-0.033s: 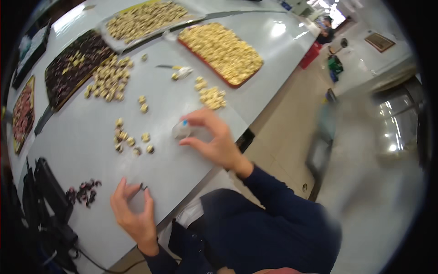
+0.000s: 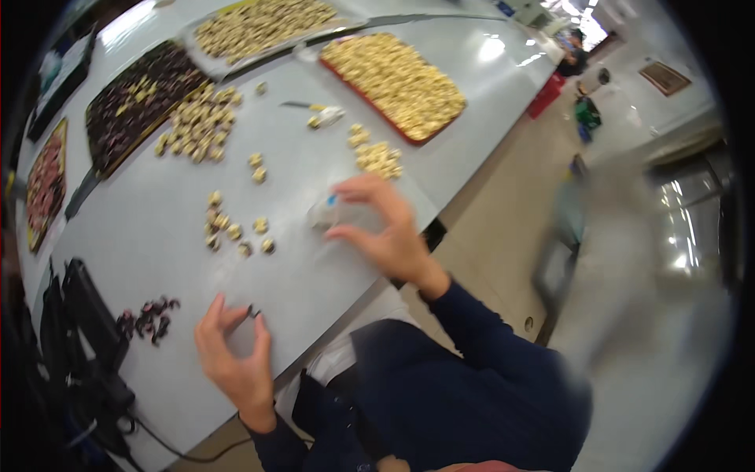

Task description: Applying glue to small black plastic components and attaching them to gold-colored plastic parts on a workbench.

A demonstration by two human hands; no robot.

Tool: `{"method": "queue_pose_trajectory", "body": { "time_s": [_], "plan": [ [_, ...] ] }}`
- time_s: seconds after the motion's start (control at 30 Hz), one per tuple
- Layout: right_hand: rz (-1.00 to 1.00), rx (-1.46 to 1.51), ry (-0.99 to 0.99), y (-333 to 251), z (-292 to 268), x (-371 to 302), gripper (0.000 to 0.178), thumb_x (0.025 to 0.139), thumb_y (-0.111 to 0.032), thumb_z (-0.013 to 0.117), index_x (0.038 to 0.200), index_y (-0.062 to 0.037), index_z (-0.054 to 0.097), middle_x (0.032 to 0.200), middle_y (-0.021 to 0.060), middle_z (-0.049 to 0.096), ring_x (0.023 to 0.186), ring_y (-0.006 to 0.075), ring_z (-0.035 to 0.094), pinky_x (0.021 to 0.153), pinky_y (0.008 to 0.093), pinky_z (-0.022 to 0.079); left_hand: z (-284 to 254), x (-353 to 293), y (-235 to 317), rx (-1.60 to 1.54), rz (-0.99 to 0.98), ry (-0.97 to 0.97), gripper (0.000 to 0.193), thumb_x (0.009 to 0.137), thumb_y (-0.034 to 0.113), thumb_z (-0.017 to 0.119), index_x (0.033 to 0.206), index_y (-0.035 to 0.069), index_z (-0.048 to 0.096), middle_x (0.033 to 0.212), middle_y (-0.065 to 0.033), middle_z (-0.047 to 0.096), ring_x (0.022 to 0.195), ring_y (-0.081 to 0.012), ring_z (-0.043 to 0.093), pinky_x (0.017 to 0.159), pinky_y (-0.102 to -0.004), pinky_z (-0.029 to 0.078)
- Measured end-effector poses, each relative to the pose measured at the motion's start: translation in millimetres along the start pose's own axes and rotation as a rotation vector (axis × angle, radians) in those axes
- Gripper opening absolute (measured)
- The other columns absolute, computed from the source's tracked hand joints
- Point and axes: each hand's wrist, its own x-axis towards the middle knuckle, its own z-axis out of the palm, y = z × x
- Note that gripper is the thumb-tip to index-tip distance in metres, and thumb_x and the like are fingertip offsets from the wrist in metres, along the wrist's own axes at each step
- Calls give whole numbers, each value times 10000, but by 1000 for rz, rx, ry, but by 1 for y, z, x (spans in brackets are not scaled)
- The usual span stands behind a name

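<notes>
Low over the table's near edge, my left hand (image 2: 236, 358) pinches a small dark curled scrap (image 2: 253, 311) between thumb and fingertip. My right hand (image 2: 389, 232) is further up the table, its thumb and fingers curved around a small translucent whitish object (image 2: 321, 212) with a blue spot; its exact kind is unclear. Between the hands and the far side lie a few pale, dark-marked round pieces (image 2: 234, 231). Left of my left hand is a heap of dark curled scraps (image 2: 148, 318).
A red-edged tray (image 2: 366, 93) of pale yellow pieces, a dark-filled tray (image 2: 130, 110) and a pinkish-filled tray (image 2: 47, 189) stand on the grey table (image 2: 314, 287). Near them are a knife-like tool (image 2: 303, 105) and loose pale pieces (image 2: 200, 126). Black equipment with cables (image 2: 90, 330) sits at left.
The whole view has shifted slightly, so the table's things appear a little higher and to the right. My right hand has moved slightly rightward; my left hand keeps its pinch.
</notes>
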Motion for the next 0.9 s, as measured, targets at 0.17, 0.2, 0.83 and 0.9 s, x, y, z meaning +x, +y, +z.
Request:
{"method": "queue_pose_trajectory", "body": {
  "time_s": [0.17,0.2,0.83,0.9],
  "plan": [
    [18,-203,228,29,-46,5,317,808,-1,744,1107,-9,637,1080,88,622,951,172,608,823,298,509,2,2,3,-52,-24,-1,574,697,-69,746,1236,38,579,932,-93,640,880,-233,634,845,-354,507],
    [26,-316,205,29,-52,5,276,811,-11,744,1072,-11,652,1042,82,632,927,166,610,806,292,507,1,1,3,-59,-14,-3,573,695,-69,748,1231,41,578,930,-90,643,878,-232,634,844,-351,509],
    [204,199,123,-10,-43,-23,190,889,90,609,1075,73,642,1094,157,648,929,191,659,839,303,540,-10,-1,-1,-50,107,57,600,653,-72,789,1200,39,570,912,-79,699,901,-238,637,821,-342,516],
    [140,406,23,-19,-44,-35,193,884,108,568,1058,80,647,1086,205,643,885,216,655,794,317,550,-9,4,-1,-126,299,63,594,645,-68,802,1181,41,571,885,-82,716,898,-250,634,819,-335,514]
  ]
}}
